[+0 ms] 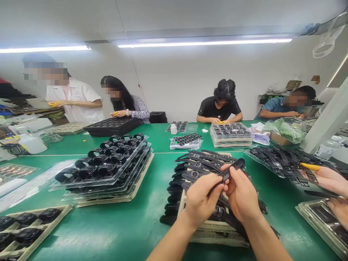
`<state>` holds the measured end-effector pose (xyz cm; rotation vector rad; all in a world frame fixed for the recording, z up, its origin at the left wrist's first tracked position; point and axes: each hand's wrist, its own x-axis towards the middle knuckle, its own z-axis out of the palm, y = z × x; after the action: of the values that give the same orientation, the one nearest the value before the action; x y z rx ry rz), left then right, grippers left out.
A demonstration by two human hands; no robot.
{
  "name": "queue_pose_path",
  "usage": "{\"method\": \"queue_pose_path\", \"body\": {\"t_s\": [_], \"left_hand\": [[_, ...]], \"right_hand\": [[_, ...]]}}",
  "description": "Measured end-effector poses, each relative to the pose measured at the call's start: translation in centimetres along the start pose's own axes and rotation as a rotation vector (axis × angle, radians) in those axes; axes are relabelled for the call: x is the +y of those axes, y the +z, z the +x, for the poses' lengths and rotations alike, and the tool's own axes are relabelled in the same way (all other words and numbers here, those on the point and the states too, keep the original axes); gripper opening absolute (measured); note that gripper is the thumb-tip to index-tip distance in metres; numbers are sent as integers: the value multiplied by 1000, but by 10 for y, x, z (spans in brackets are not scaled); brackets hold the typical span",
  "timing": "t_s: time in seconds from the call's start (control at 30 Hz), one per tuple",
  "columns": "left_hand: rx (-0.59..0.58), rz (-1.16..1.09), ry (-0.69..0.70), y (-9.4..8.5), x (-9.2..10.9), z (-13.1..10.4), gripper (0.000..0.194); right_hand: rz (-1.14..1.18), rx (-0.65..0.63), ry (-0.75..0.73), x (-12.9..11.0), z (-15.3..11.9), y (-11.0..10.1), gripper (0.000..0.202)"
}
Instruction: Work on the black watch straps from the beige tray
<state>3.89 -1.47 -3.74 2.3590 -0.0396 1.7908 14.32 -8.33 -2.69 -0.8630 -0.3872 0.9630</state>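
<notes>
A black watch strap [234, 169] is held between my two hands, its rounded end pointing up and to the right. My left hand [202, 197] pinches its lower part with thumb and fingers. Closed around the strap's middle is my right hand [243, 195]; whether a watch case hangs on the strap is hidden by the fingers. Right below both hands lies a stack of pale trays [209, 227], loaded with black watches [194, 174] whose straps stick out over the sides.
To the left stand stacked clear trays [136, 170] of buckled black watches. A beige tray [58, 219] with more watches fills the near left corner. At right, a co-worker's hand [326, 177] with a yellow fingertip cover reaches over straps. Several people work along the far edge.
</notes>
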Motion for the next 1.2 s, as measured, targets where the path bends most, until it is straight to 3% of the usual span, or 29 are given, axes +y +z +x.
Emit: {"method": "queue_pose_path", "body": {"t_s": [0.07,0.13,0.23,0.3,0.37,0.43,0.57,0.87,0.97,1.03,1.13,1.2], "left_hand": [[4,-9,-4,-1,2,0,31],[7,-39,-105,-2,2,0,26],[-45,-233,-570,-3,0,1,14],[-101,-511,-927,-2,-3,1,32],[-131,-797,-1128,0,-5,1,50],[-145,-969,-1204,1,-6,1,58],[-154,-1107,-1258,3,-6,3,59],[-189,-1249,-1306,6,-6,2,54],[-152,-1063,-1255,6,-2,3,56],[-97,-703,-1049,5,3,2,42],[-28,-227,-529,5,9,0,10],[27,-115,-283,6,10,-3,17]], "right_hand": [[-22,-19,-19,0,0,-1,85],[-81,-54,-29,0,1,-4,87],[-215,-119,-59,-1,3,-8,89],[-283,-161,-69,-2,4,-10,87],[-322,-196,-60,-3,5,-11,86],[-343,-211,-57,-4,5,-11,86],[-380,-200,-80,-6,6,-11,84],[-445,-146,-77,-10,5,-7,82],[-402,-96,-93,-6,5,-8,80],[-324,-39,-130,-1,6,-10,74],[-221,32,-185,7,7,-12,66],[-177,60,-200,10,7,-11,69]]}}
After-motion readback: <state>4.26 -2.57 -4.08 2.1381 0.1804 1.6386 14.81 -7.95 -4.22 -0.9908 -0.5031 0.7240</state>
